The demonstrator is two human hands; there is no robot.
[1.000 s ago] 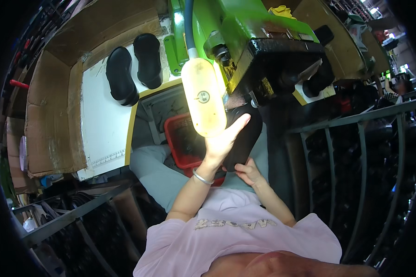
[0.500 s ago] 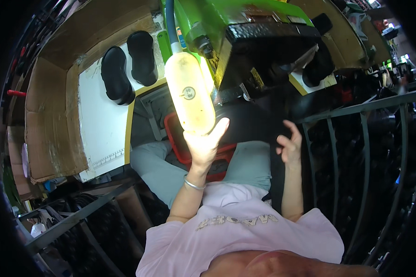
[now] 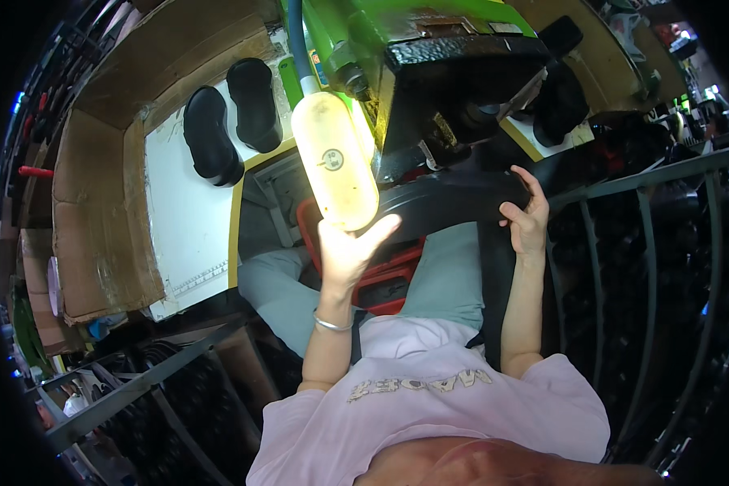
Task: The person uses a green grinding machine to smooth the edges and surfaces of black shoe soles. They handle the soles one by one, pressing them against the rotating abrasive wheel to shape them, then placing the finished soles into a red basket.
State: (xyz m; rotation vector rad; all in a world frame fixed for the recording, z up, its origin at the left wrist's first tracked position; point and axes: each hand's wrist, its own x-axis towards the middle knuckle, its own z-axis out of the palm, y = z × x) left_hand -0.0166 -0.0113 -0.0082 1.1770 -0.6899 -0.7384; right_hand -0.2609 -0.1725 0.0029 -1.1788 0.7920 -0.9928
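My left hand (image 3: 348,251) is below the glowing, oblong yellow-white lamp (image 3: 334,166). Its thumb stretches out to the right, beside the left end of a long, curved black piece (image 3: 445,198); the lamp hides its other fingers, so I cannot tell whether it grips. At the piece's other end, my right hand (image 3: 528,219) has its thumb and a finger around the edge. What the piece is I cannot make out. Right above it is the dark underside of a green machine (image 3: 462,89).
Two black shoes (image 3: 233,121) lie on a white board (image 3: 182,219) at the left, inside a cardboard box wall (image 3: 97,219). A red crate (image 3: 385,292) sits between my legs. Metal racks (image 3: 138,397) with dark goods flank me; another railing (image 3: 648,186) is at the right.
My right hand has moved slightly right and up. The curved black piece between my hands shows more clearly, with light along its surface. The whole view has shifted a little.
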